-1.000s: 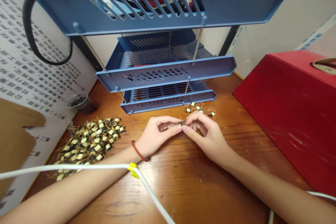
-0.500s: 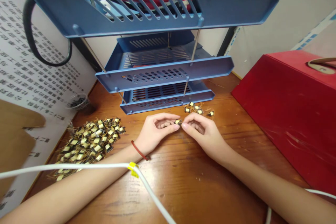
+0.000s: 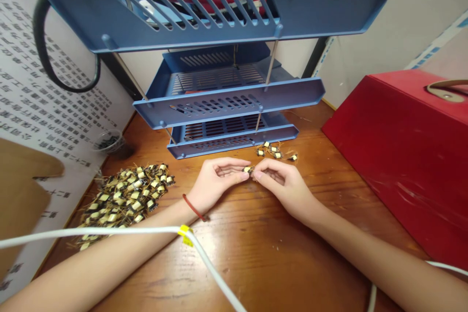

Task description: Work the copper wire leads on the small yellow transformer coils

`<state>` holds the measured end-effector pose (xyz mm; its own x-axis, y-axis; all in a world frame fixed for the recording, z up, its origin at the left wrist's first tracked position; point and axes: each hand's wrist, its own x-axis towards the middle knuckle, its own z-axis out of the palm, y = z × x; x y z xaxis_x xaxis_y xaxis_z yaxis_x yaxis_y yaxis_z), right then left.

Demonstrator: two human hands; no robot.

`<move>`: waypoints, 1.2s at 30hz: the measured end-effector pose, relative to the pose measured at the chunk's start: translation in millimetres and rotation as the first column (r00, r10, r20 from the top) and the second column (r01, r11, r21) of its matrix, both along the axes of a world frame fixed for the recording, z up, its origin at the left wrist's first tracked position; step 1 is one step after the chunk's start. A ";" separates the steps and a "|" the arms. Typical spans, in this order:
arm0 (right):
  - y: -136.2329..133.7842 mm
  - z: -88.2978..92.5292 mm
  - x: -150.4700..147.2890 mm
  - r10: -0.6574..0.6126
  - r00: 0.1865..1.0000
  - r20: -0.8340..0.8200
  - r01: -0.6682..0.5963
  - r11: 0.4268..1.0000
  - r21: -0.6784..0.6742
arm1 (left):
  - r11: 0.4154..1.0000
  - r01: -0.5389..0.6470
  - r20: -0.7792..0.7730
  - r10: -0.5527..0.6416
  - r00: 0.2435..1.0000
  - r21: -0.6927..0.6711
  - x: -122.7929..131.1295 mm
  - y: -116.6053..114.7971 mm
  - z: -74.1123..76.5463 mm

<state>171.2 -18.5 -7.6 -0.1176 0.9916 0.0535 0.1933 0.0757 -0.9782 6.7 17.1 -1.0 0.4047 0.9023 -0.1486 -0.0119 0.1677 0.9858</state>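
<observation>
Between my hands, in the head view, is a tiny wire-wound coil component (image 3: 247, 169) with yellow tape and thin wire leads. The fingertips of my left hand (image 3: 215, 180) and my right hand (image 3: 283, 187) pinch it from both sides. Left of my left hand lies a large heap of similar components (image 3: 124, 200) on the wooden desk (image 3: 234, 263). A small loose group of them (image 3: 274, 152) sits just above my right hand, near the tray's front.
A blue multi-tier slotted tray rack (image 3: 226, 102) stands at the back, with red-handled items on its top tier. A red box (image 3: 398, 156) fills the right side. A clear cup (image 3: 109, 141), a printed text sheet (image 3: 47, 83) and a white cable (image 3: 109, 230) lie left and across my forearm.
The component between my fingertips has turned, with its yellow tape now facing up instead of its dark side. My hands have drawn slightly closer together, and the view has shifted a little.
</observation>
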 end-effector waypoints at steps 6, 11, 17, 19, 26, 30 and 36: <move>1.6 2.8 1.8 0.030 0.998 -0.055 -0.030 1.000 0.004 | 1.000 0.005 0.003 -0.005 1.000 0.002 -0.5 1.5 -0.1; 0.0 1.1 1.2 0.036 0.999 -0.021 -0.037 0.999 -0.004 | 1.000 -0.005 -0.009 0.005 1.000 0.002 -0.5 1.1 1.1; -0.3 1.9 -0.3 0.007 1.000 0.017 -0.007 1.000 0.015 | 1.000 -0.002 0.001 0.002 1.000 0.002 0.0 0.7 1.6; 0.0 2.1 -0.4 0.013 1.000 0.012 -0.013 1.000 0.010 | 1.000 0.001 -0.001 -0.001 1.000 0.003 0.1 0.8 1.8; 0.9 0.2 1.5 0.031 0.999 -0.040 -0.031 0.999 -0.007 | 1.000 0.008 -0.003 -0.008 1.000 0.011 -0.4 0.8 0.8; 1.1 1.2 1.8 0.037 0.998 -0.051 -0.037 0.999 -0.008 | 1.000 0.018 0.001 -0.018 1.000 0.013 -1.1 0.3 0.3; 0.8 1.9 1.8 0.044 0.997 -0.068 -0.045 0.999 -0.008 | 1.000 0.016 -0.016 -0.016 1.000 0.017 -0.9 0.5 1.1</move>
<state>173.1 -17.7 -5.7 -0.1581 0.9860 0.0537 0.1227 0.0736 -0.9897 5.9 17.6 0.2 0.4170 0.8981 -0.1397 0.0066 0.1507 0.9886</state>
